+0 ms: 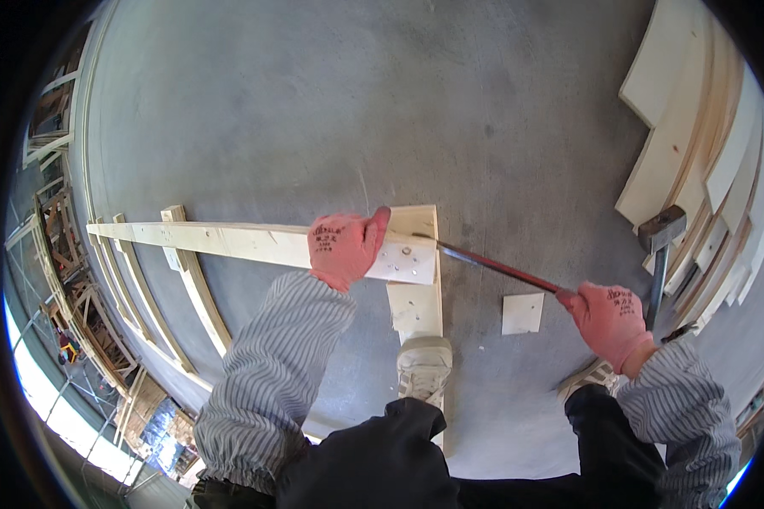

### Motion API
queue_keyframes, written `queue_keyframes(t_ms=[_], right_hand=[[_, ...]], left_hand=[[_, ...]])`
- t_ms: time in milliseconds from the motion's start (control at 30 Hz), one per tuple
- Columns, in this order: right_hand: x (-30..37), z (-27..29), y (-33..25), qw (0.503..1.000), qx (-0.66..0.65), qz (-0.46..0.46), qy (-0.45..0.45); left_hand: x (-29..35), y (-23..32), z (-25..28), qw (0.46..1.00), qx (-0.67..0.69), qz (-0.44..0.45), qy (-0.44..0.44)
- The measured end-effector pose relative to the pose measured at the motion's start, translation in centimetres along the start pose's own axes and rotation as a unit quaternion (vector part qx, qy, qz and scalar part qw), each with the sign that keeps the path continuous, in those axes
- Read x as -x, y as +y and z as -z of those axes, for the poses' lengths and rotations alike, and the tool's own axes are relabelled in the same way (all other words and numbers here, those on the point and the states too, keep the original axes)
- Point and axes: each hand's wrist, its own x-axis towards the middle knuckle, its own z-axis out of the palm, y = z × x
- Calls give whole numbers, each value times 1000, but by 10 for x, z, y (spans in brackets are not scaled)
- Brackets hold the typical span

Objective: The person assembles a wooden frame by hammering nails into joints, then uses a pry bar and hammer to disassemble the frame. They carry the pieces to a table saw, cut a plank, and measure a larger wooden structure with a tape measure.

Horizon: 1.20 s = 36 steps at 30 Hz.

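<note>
My left hand (345,246), in a pink work glove, is closed around a long pale wooden board (246,243) near its right end. That end, dotted with several nail marks, lies across a second board (416,310) that runs toward me, under my shoe (424,366). In my right hand (609,321), gloved alike, is a reddish pry bar (505,269). It slants up to the left, and its dark tip touches the joint where the two boards cross. Whether the tip is wedged between them I cannot tell.
A hammer (660,233) leans head-up by a stack of planks (696,127) at the right. A small square wood piece (522,313) lies on the grey floor (356,102). Crosspieces (197,284) extend under the board's left part. Timber frames (72,254) stand far left.
</note>
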Motion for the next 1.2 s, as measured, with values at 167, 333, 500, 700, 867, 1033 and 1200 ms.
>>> queue_keyframes(t_ms=[167, 333, 500, 700, 867, 1033, 1200], right_hand=[[16, 16, -16, 999, 12, -29, -36], [18, 12, -6, 999, -27, -3, -26], [-22, -21, 27, 993, -41, 89, 68], [-31, -50, 63, 983, -48, 141, 109], [-42, -69, 72, 982, -58, 143, 107], [-56, -65, 64, 987, -90, 120, 64], [2, -36, 31, 991, -121, 17, -48]], left_hand=[[4, -1, -1, 999, 27, -11, 28], [2, -4, -6, 999, 2, -21, 49], [1, -7, -8, 1000, -2, -10, 26], [2, -7, -9, 1000, -8, 5, 6], [1, -7, -12, 1000, -9, 10, 6], [1, -8, -12, 1000, -15, 16, 0], [0, -4, -7, 999, -30, 37, -6]])
